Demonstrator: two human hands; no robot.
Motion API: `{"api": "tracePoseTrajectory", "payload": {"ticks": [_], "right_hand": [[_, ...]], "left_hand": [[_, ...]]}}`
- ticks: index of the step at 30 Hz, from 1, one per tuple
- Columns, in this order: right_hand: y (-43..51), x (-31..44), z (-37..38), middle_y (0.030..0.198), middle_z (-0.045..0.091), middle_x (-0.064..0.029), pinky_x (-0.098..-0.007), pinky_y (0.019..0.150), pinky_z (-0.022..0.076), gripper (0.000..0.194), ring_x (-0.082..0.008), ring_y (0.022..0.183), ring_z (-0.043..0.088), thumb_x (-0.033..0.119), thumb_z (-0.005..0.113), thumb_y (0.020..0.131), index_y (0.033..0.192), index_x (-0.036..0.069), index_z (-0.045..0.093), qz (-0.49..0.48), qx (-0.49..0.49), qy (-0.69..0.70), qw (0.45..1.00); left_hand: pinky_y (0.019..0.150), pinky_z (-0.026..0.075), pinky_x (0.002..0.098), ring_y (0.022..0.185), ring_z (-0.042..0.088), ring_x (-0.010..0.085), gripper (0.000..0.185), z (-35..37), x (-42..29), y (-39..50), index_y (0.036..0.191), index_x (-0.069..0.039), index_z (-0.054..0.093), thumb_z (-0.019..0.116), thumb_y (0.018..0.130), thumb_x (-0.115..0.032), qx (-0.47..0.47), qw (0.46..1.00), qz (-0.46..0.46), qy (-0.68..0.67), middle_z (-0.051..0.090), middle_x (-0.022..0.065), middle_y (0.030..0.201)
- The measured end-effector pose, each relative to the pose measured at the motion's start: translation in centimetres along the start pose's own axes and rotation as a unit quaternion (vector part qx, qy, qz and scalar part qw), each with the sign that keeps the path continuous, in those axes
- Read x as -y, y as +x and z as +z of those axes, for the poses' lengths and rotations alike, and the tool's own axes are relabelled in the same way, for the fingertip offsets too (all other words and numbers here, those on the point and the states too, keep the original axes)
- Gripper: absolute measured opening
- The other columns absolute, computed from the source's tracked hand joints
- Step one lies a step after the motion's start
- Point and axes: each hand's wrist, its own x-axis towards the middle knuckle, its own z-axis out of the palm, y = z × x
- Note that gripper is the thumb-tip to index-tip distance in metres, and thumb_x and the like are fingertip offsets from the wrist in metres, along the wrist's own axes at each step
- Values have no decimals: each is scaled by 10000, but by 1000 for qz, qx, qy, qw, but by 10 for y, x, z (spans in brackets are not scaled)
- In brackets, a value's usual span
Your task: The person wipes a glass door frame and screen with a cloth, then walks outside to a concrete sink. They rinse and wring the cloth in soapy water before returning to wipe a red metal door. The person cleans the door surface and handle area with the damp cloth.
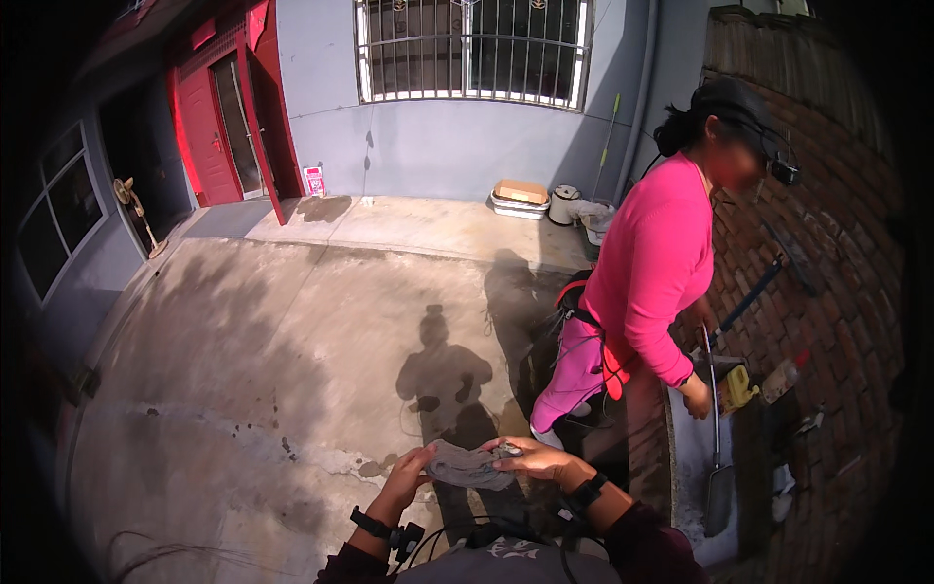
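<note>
A folded grey cloth [471,466] is stretched between my two hands, in front of my body near the bottom middle. My left hand [410,471] grips its left end, with the fingertips on the upper edge. At the right end, my right hand [536,458] pinches the folds, thumb in front. A dark band with a small device sits around each wrist. To my right a person in a pink top [649,270] bends over a ledge and holds a long-handled tool with a flat head [719,496] that rests on the ledge.
A yellow jug [737,388] and a clear bottle [779,379] stand by the brick wall [839,277]. Against the grey house wall are stacked basins [519,207] and a white bucket [563,206]. A red door [255,131] stands ajar; a fan [139,215] is at the left.
</note>
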Motion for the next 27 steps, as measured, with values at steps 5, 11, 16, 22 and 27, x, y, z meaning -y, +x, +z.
{"api": "tracePoseTrajectory", "payload": {"ticks": [5,11,16,22,27], "right_hand": [[38,9,37,1250,595,-88,-303,945,494,482,-152,1136,570,88,712,897,1349,56,550,-3,50,-238,970],[50,6,40,1137,614,-94,-293,798,607,417,-164,941,655,15,689,892,1290,25,563,17,115,-168,979],[25,14,27,1087,630,-91,-296,710,601,397,-157,864,658,21,685,849,1236,31,593,-74,119,-193,971],[-24,20,0,1051,673,-96,-360,800,535,429,-221,916,654,23,693,739,1164,72,657,-247,21,-325,913],[-49,10,-37,1033,701,-121,-379,795,517,428,-285,943,665,31,680,663,1088,80,698,-288,-133,-318,893]], "left_hand": [[921,525,407,1074,650,256,420,-40,11,-37,1170,21,623,528,1015,-357,25,975,54,-215,677,134,1166],[801,555,351,879,690,218,226,-49,15,-78,1001,1,634,643,969,-222,-106,965,131,-201,706,139,995],[765,555,337,830,684,200,233,-10,4,-107,975,-13,612,626,984,-245,-171,969,161,-79,702,120,959],[604,291,209,668,328,40,334,24,-17,-99,741,-108,457,632,996,-233,-209,904,282,245,426,-81,711],[576,252,222,663,306,41,351,65,-50,-99,746,-91,474,624,1004,-276,-250,832,333,366,405,-78,705]]}}
